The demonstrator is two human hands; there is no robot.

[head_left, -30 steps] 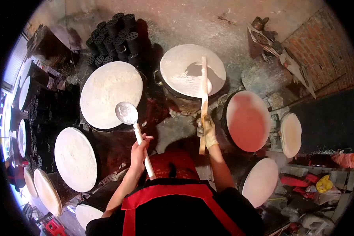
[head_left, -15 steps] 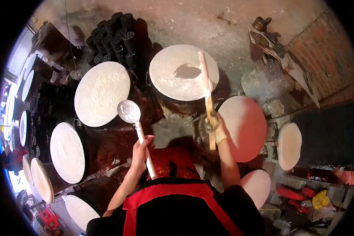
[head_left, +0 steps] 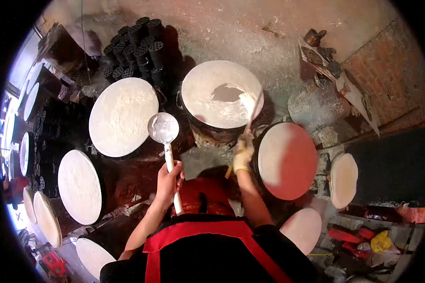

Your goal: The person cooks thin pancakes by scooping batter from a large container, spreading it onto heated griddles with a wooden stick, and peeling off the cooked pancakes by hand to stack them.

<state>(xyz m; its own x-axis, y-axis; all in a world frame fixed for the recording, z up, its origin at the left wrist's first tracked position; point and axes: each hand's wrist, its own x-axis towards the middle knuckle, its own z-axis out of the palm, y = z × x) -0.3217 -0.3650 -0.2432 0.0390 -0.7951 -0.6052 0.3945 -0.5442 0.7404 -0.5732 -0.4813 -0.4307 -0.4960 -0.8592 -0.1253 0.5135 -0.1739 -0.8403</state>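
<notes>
My left hand (head_left: 169,181) is bare and wrapped round the white handle of a metal ladle (head_left: 164,128), whose bowl is held up beside a round white griddle (head_left: 124,117). On my right hand (head_left: 243,152) is a pale glove with darkened fingers. It grips a long flat stick (head_left: 256,107), which is turned nearly edge-on, its far part over the right side of the back griddle (head_left: 198,89). White batter coats that griddle around a bare grey patch left of the stick. The stick's lower end shows below my glove.
Another round griddle (head_left: 287,161), partly lit red, stands at the right, with a pale stack of discs (head_left: 344,181) beyond. Black perforated cylinders (head_left: 157,55) are piled at the back left. More white discs (head_left: 80,187) line the left. A red surface (head_left: 205,195) lies before my body.
The stick has turned from flat to nearly edge-on, and my right hand has shifted slightly left. The bare patch in the batter has become smaller since the first frame. The view has moved a little.
</notes>
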